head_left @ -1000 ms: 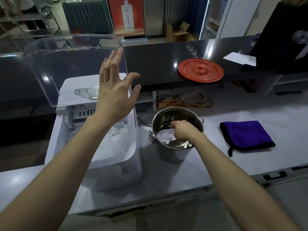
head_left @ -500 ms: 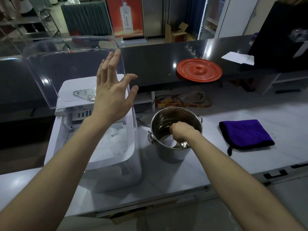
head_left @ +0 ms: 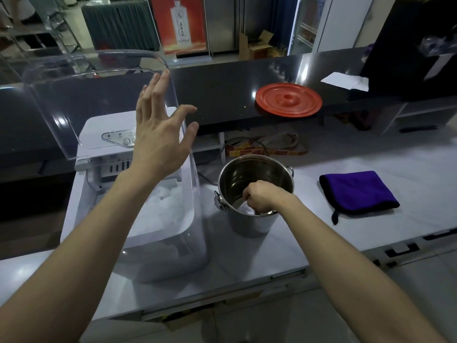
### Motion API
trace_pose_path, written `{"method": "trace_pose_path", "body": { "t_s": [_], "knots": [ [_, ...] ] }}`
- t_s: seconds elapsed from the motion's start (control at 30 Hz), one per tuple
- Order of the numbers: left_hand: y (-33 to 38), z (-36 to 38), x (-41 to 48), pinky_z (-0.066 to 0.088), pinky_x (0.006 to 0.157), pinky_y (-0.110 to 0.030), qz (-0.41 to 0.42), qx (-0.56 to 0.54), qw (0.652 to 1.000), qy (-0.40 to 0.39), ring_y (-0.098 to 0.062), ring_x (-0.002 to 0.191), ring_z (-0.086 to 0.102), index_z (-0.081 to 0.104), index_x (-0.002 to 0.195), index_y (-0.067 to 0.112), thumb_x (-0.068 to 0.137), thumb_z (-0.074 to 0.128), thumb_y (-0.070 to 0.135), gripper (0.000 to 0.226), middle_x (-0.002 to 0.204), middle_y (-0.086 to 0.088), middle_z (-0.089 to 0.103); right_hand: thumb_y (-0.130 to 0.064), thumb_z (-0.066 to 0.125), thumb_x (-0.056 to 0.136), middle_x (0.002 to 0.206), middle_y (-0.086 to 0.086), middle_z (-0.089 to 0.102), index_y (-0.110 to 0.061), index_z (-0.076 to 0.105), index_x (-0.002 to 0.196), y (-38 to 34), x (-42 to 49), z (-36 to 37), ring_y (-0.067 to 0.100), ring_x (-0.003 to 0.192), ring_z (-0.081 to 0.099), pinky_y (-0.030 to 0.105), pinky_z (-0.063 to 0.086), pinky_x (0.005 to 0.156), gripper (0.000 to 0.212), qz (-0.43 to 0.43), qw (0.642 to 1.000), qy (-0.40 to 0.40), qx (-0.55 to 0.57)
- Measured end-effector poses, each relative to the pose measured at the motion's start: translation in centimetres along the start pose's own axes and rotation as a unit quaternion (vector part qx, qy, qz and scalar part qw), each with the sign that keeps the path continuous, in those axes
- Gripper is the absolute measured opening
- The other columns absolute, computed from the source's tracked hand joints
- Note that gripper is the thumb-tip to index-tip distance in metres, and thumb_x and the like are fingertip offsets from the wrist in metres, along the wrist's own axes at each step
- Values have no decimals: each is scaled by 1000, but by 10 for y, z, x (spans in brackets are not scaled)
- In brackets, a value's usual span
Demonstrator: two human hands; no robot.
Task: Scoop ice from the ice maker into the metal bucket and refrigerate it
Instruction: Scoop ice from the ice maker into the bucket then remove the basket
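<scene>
Pale counter (head_left: 249, 258), metal bucket (head_left: 252, 225) upright, perhaps scoop (head_left: 248, 209) inside

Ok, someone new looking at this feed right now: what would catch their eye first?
The left hand, fingers spread, presses the raised clear lid of the ice maker at left, ice heaped in its bin. Beside it, the right hand curls down inside the metal bucket around what looks like a white scoop. Then colour: a red round lid on the dark ledge behind, a purple cloth at right.
</scene>
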State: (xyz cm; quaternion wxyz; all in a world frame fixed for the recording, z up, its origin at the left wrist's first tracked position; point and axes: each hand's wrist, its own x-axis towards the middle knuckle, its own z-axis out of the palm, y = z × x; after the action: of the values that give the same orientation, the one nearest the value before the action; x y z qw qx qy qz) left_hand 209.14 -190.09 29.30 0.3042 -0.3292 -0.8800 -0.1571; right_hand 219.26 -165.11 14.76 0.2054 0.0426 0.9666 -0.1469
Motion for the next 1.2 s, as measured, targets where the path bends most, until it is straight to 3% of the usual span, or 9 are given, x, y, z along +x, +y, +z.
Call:
{"method": "trace_pose_path", "body": {
  "t_s": [0.2,0.37,0.5,0.73,0.9,1.0,1.1,1.2],
  "knots": [
    [0,2,1,11,133,-59,-4,-3,1000,-1,-36,167,5,70,131,27,107,57,47,34,177,-16,14,-13,59,100,106,5,72,-20,77,121,-6,-9,4,24,92,67,42,62,88,28,-8,1000,-4,-14],
    [0,4,2,10,134,-57,-5,2,1000,3,-35,167,4,70,131,29,107,58,47,33,178,-14,12,-14,61,100,96,3,73,-21,79,112,-15,-19,12,21,84,67,36,61,75,23,-26,999,-20,-21],
    [1,3,2,11,133,-58,-6,-4,1000,3,-35,167,5,69,131,29,107,57,49,33,178,-14,13,-17,59,100,96,3,73,-23,79,112,-27,-27,21,23,83,67,32,51,63,24,-42,998,-36,-15],
    [2,-1,1,10,133,-57,-3,-5,1000,2,-37,166,6,69,131,28,107,55,48,35,177,-15,14,-19,57,97,98,4,75,-26,79,110,-40,-38,30,25,87,71,47,63,79,27,-70,996,-49,-17],
    [1,-5,0,11,133,-57,11,-12,1000,2,-36,166,6,66,136,27,107,56,46,35,177,-15,14,-22,61,94,95,-1,74,-30,78,117,-39,-46,20,22,87,68,41,61,78,30,-64,998,3,-21],
    [-2,-11,-1,10,134,-55,25,-25,999,3,-33,166,6,56,150,28,109,54,42,44,178,-14,14,-26,64,91,96,-2,76,-31,80,110,-34,-53,2,18,87,68,39,61,79,26,-51,997,61,-13],
    [-7,-22,-3,12,134,-53,33,-42,999,0,-28,167,9,41,163,29,110,53,38,55,179,-8,16,-32,65,95,88,-14,72,-37,75,92,-27,-66,-23,4,78,66,29,55,68,11,-33,990,126,51],
    [-15,-35,-6,14,134,-51,33,-53,998,-5,-24,167,13,33,168,26,111,51,36,60,179,-3,21,-37,66,96,84,-17,70,-40,76,95,-25,-83,-55,2,79,67,29,55,72,10,-23,976,180,123]
  ]
}}
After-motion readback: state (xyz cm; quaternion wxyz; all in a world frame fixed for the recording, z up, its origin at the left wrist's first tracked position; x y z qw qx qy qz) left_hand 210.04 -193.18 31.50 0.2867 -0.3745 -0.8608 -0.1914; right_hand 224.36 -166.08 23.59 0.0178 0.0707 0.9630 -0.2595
